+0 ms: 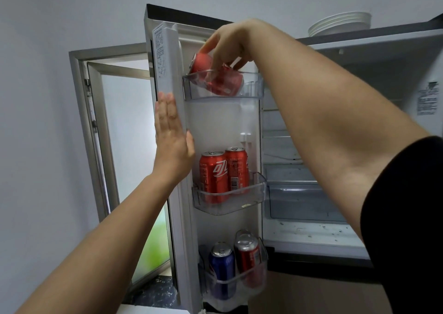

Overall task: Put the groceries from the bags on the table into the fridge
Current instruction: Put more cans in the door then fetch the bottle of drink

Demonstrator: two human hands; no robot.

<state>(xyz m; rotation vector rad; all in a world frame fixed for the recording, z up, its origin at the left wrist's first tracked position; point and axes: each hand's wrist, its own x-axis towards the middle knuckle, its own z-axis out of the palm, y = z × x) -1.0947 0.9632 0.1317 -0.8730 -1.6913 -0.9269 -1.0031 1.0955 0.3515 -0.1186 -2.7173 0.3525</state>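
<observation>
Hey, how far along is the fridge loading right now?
Done: two red cans stand in the middle door shelf, and a blue can and a red can in the bottom one. In hand: the right hand is tipping a red can into the top door shelf, while the left hand lies flat against the door edge. Left: unclear, since the bags are out of view.

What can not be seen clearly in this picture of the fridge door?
- Head view: the tilted red can in the top door shelf is blurred and partly covered by the right hand, so its label is unreadable.
- The bags and table are out of frame.
- The fridge door hides the left hand palm.
</observation>
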